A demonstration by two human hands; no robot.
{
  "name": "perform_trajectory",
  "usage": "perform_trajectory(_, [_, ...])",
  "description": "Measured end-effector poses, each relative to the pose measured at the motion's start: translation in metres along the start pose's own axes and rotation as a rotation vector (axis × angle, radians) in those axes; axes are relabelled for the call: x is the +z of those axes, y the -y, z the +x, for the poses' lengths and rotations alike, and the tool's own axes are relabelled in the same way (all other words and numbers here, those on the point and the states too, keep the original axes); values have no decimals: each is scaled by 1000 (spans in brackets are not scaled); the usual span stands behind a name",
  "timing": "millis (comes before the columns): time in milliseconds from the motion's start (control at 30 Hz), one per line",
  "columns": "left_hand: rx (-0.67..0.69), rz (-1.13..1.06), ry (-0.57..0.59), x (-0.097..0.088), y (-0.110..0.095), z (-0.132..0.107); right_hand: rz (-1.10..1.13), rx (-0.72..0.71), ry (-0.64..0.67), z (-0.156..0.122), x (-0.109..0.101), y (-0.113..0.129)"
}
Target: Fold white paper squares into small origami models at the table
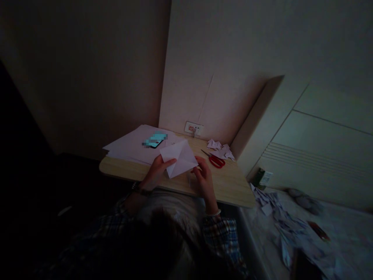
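Observation:
Both my hands hold a white folded paper [180,157] above a small light wooden table [230,186]. My left hand [156,172] pinches the paper's left edge, fingers closed on it. My right hand [204,177] grips its right corner, fingers curled. The paper is creased into triangular faces and tilted up. Both sleeves are plaid, with a watch on the left wrist and a bead bracelet on the right.
A stack of white sheets [131,147] with a phone [154,140] on it lies at the table's back left. Red-handled scissors [215,160] and folded paper pieces [220,150] lie at the back right. A wall socket [192,128] sits behind. More paper pieces [279,217] litter the bed at right.

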State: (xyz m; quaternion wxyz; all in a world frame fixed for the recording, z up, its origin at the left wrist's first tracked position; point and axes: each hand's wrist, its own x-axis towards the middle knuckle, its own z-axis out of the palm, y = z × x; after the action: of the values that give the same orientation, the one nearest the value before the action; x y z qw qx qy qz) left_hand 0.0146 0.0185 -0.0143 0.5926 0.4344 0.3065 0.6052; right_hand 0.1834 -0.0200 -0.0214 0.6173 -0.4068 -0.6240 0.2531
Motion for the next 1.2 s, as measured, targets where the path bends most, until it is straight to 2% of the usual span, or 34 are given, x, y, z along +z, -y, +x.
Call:
perform_trajectory(200, [7,34,46,-2,2,2,-28,-64,-32,1,-2,4])
perform_trajectory(367, [-16,92,107,0,0,0,-93,-73,11,0,1,11])
perform_trajectory(800, [-97,-61,138,-4,5,4,-172,-289,89,0,0,1])
perform_trajectory(1000, [-128,-170,132,-5,1,5,-200,-281,122,0,0,3])
perform_trajectory(1200, [-49,-156,114,-2,1,3,-183,-224,44,-1,3,4])
